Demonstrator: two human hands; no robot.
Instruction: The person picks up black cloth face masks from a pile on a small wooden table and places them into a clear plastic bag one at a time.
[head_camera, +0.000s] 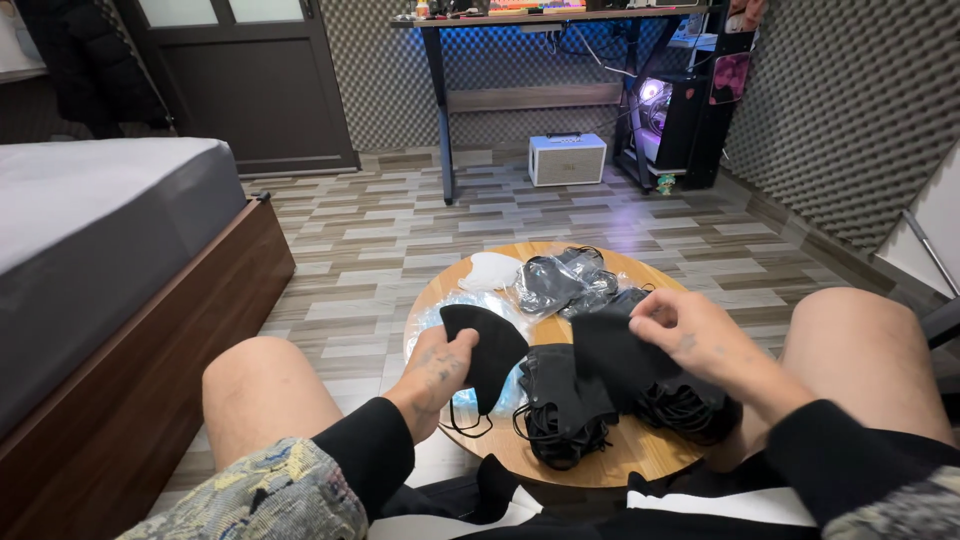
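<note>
Round and wooden, the low table (640, 462) sits between the person's bare knees, with striped floor planks beyond it. Nearest the body, two heaps of loose black masks (562, 415) lie side by side on the near half of the table, their ear loops tangled over the edge. The left hand (437, 372) pinches one folded black mask (487, 345) by its lower edge, loops dangling, over a flattened clear wrapper (470, 310) with a bluish tint. The right hand (690, 330) is closed on another black mask (615, 352), held up above the heaps. The two hands are apart, each with its own mask.

Judging by the layout, the work looks partway along: a good many masks are already out of their wrappers and heaped, while more remain packed. Behind the hands, a cluster of clear plastic packs (565, 282) with dark masks inside lies on the far half of the table, shiny and crumpled. Just to their left rests a single white mask (492, 270).

Farther off, a grey bed (100, 230) in a brown frame runs along the left. By the far wall a small white box-shaped speaker (567, 159) stands on the floor under a desk (540, 20), beside a glowing computer case (662, 115).
</note>
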